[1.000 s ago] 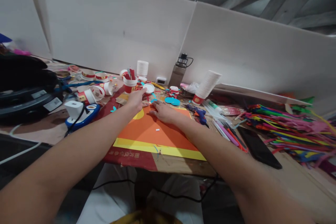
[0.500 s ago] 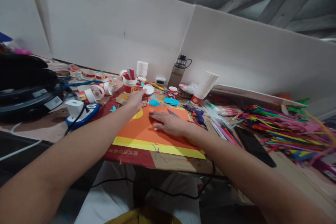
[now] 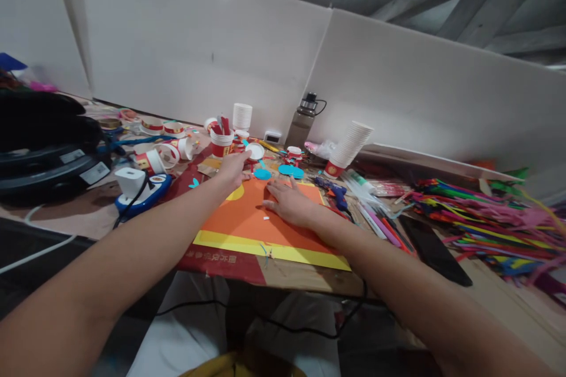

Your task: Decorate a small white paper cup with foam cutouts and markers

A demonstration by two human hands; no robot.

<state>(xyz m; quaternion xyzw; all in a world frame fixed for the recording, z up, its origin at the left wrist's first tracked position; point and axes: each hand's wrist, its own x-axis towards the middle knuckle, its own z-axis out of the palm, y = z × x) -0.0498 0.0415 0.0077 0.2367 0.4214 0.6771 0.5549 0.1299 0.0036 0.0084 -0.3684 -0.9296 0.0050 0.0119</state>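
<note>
My left hand (image 3: pixel 233 171) reaches to the far side of the orange paper (image 3: pixel 239 215), its fingers closed at the edge of a cut-down paper cup (image 3: pixel 255 151) with a round white base. Small blue strips stick out beside that cup. My right hand (image 3: pixel 287 201) lies palm down on the orange paper, fingers spread. It covers the spot where scissors showed earlier. Several blue paper discs (image 3: pixel 262 174) lie just beyond the hands. A yellow round shape (image 3: pixel 236 192) is partly behind my left hand, and a small white scrap (image 3: pixel 266 218) rests near my right thumb.
Behind stand a cup holding red-handled tools (image 3: pixel 221 142), a water bottle (image 3: pixel 302 121) and stacked paper cups (image 3: pixel 349 147). On the right are a blue glue gun (image 3: pixel 336 194), a black phone (image 3: pixel 435 250) and colourful pipe cleaners (image 3: pixel 481 212). A white plug (image 3: pixel 131 181) sits left.
My right hand has shifted slightly away from me over the orange paper, uncovering the white scrap and covering the scissors. My left hand stays at the cut cup. The view has shifted slightly.
</note>
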